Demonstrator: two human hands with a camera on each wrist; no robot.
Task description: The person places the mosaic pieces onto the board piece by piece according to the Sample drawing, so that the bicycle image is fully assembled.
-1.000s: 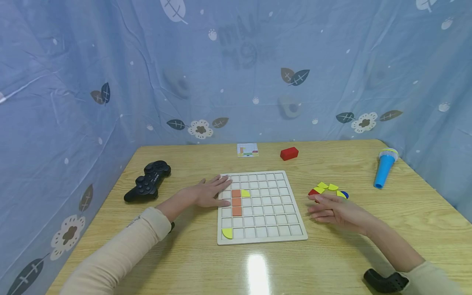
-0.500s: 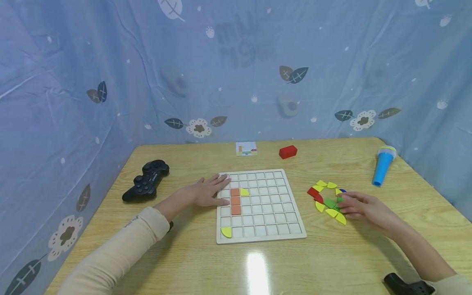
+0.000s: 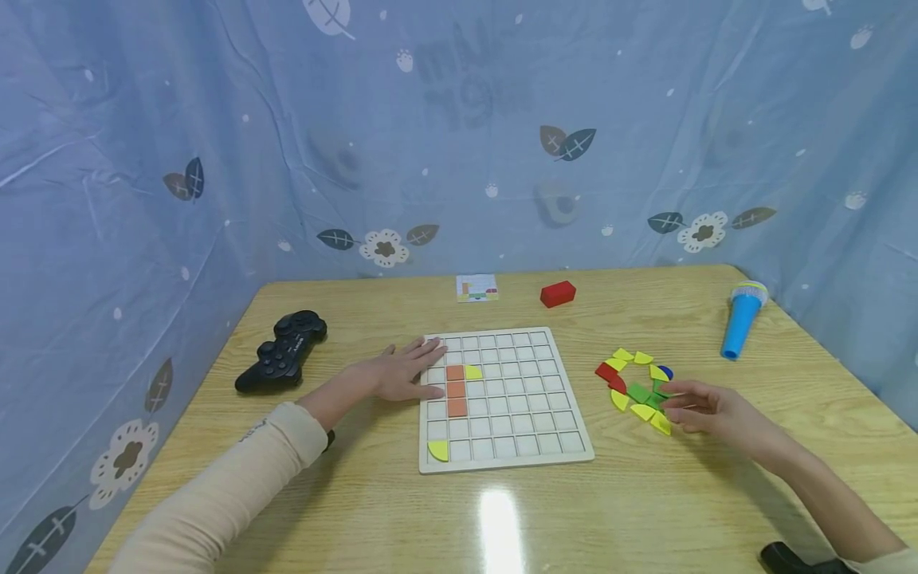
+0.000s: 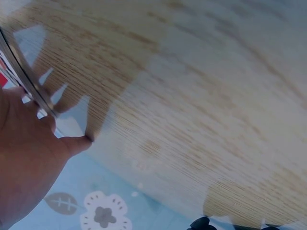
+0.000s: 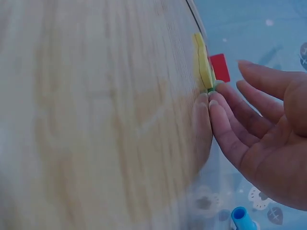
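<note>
A white grid board (image 3: 527, 461) lies mid-table, with a column of orange square tiles (image 3: 456, 389) and two yellow quarter-round tiles, one beside the top orange tile (image 3: 473, 372) and one in the lower left corner (image 3: 438, 451). My left hand (image 3: 398, 376) rests on the board's left edge, fingers spread. To the right lies a loose ring of yellow (image 3: 641, 412), red (image 3: 606, 372), green (image 3: 638, 392) and blue (image 3: 666, 372) tiles. My right hand (image 3: 717, 410) is at the ring's right side, fingers loosely bent. In the right wrist view its fingertips (image 5: 213, 103) are beside the green and yellow tiles, thumb apart.
A small pattern card (image 3: 476, 288) and a red block (image 3: 558, 294) lie at the back. The black game controller (image 3: 283, 351) sits on the left, and a blue toy microphone (image 3: 742, 320) lies at the far right.
My right hand has moved right from the ring's near left side to its right side, uncovering the red, yellow and green tiles. The left hand has stayed on the board.
</note>
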